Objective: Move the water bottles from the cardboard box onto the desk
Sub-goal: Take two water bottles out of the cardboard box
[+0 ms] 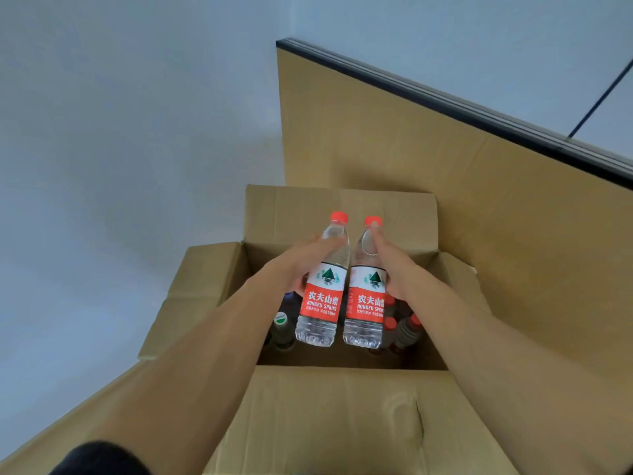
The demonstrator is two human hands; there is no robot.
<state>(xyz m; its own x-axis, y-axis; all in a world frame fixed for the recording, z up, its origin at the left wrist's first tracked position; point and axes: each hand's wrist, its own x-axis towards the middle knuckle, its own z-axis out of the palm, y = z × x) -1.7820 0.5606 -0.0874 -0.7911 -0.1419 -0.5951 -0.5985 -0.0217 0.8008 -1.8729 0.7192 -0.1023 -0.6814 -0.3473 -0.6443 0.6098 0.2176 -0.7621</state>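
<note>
Two bottles hang side by side above the open box (342,399). The left hand (305,258) grips the left bottle (322,289); the right hand (390,262) grips the right bottle (368,293). More bottles (404,329) stand inside.

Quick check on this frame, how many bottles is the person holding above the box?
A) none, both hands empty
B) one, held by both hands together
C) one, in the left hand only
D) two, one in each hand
D: the left hand grips one red-capped water bottle and the right hand grips a second bottle, both lifted above the open cardboard box.
</note>
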